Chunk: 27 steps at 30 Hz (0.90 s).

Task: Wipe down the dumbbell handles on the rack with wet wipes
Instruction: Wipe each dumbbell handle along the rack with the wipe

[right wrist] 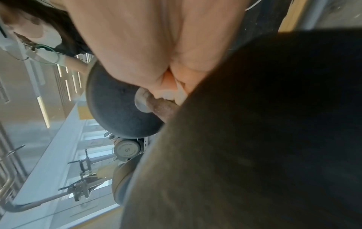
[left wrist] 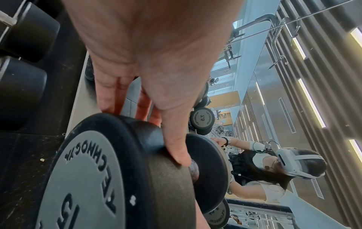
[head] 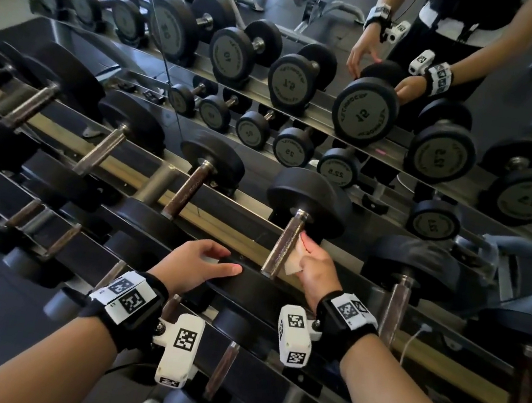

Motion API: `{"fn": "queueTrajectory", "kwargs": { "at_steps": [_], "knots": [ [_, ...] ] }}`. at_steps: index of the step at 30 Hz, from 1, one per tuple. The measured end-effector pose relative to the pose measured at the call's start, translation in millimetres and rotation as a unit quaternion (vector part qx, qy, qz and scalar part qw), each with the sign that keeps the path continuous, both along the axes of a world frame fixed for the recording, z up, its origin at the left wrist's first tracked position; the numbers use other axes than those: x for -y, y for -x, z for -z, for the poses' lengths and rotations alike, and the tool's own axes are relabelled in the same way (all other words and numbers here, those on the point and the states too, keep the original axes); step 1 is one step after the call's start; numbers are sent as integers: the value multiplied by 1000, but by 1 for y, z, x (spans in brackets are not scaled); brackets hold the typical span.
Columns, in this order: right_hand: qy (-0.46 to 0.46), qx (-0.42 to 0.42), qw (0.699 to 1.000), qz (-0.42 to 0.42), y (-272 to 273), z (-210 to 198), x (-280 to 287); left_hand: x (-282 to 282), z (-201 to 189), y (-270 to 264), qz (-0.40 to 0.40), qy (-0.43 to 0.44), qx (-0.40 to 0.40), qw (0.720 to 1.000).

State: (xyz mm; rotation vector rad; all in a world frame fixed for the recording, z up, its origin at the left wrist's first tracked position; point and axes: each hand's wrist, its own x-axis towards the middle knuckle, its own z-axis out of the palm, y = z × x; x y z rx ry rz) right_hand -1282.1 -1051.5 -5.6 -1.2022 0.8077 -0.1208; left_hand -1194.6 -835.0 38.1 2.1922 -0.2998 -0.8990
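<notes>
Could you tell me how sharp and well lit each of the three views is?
Head view: sharp, evenly lit, wide-angle bowing of the rack rails. Left wrist view: crisp on the grey-faced black dumbbell head, ceiling light strips glaring. Right wrist view: soft, blurred, a dark out-of-focus mass filling its right half, white wet wipe barely showing.

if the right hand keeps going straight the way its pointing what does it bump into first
Most likely the far weight head of the dumbbell it is wiping. The right hand holds the wipe against the handle, pointing up along it toward that head. Depth is hard to judge.
</notes>
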Motion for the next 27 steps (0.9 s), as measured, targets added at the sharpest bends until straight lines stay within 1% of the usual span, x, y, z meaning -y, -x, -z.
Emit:
{"fn": "queueTrajectory", "kwargs": {
  "at_steps": [3, 5, 6, 9, 10, 12, 14, 16, 18, 20, 22, 24, 27],
  "knots": [
    [36, 0, 996, -79, 22, 1, 2, 0, 1, -1, 7, -1, 2, 1000],
    [15, -1, 994, -108, 33, -3, 8, 0, 2, -1, 8, 1, 3, 1000],
    [-11, 4, 996, -94, 35, -6, 12, 0, 2, -1, 7, 3, 5, 1000],
    [-74, 8, 997, 3, 27, -12, 23, 0, 4, -2, -2, 8, 9, 1000],
    [-81, 4, 997, 17, 22, -11, 23, 0, 5, -2, -1, 9, 9, 1000],
    [-85, -3, 996, 1, 11, -5, 16, -1, 5, -2, -1, 10, 12, 1000],
    [-63, -14, 998, -26, 5, 5, 7, -1, 5, 0, -1, 12, 13, 1000],
    [-32, -18, 999, -29, 3, 12, 1, -1, 5, 2, -3, 18, 17, 1000],
    [20, -19, 999, -38, 5, 15, -2, -1, 4, 4, -6, 22, 21, 1000],
    [71, -24, 995, -67, 13, 13, -4, 0, 3, 5, -7, 26, 22, 999],
    [102, -35, 989, -105, 23, 12, -1, 0, 2, 6, -10, 28, 19, 999],
    [86, -55, 985, -140, 31, 7, 6, 0, 1, 7, -15, 29, 16, 999],
    [68, -77, 982, -159, 22, -1, 12, 0, 1, 7, -15, 28, 14, 999]
  ]
}}
